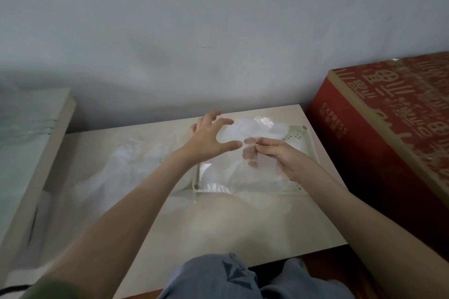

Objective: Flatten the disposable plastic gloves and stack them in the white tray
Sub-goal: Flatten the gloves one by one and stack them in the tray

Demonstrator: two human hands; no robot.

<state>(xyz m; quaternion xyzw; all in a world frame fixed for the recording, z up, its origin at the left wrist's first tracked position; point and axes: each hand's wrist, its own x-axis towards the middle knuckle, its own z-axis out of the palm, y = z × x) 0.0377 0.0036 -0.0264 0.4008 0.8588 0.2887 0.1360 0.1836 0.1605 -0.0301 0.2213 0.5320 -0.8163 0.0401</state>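
Smooth beige table [243,226]; crinkled clear glove pile [121,165] lay left. Right hand [284,160] pinched a filmy glove [252,170] over the perforated white tray [297,139]. Left hand [209,138] hovered, fingers splayed wide, holding nothing. Red carton [388,128] right, grey wall [218,31] behind.

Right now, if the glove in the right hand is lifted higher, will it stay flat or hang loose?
Probably floppy: the glove drapes in soft folds from the right hand pinching it. Likely very light and thin, since skin shows through it. It may drift, so pressing it flat in the tray seems wise.
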